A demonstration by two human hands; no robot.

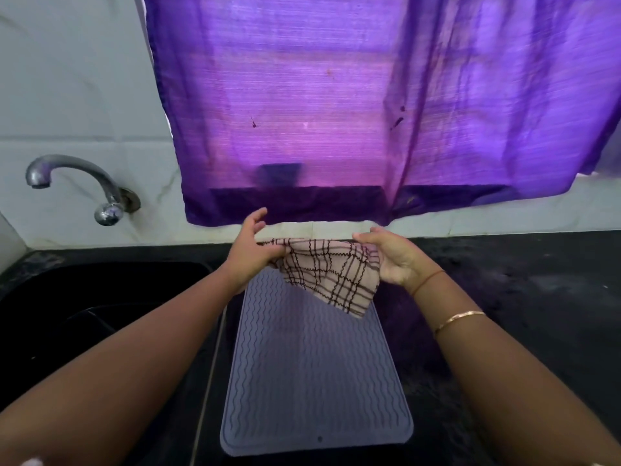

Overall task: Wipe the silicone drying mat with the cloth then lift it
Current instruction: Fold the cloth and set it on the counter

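Checked beige cloth (pixel 331 274) hangs above the far end of the grey silicone mat (pixel 312 375), pinched by the left hand (pixel 253 250) and right hand (pixel 389 260) at its top edge

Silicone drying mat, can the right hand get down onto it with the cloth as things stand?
Probably yes. The right hand holds the checked cloth above the far end of the silicone drying mat with nothing between. The left hand pinches the cloth's other end, so it must follow or release.

Checked cloth (pixel 331 274) between hands, above mat (pixel 316 375)
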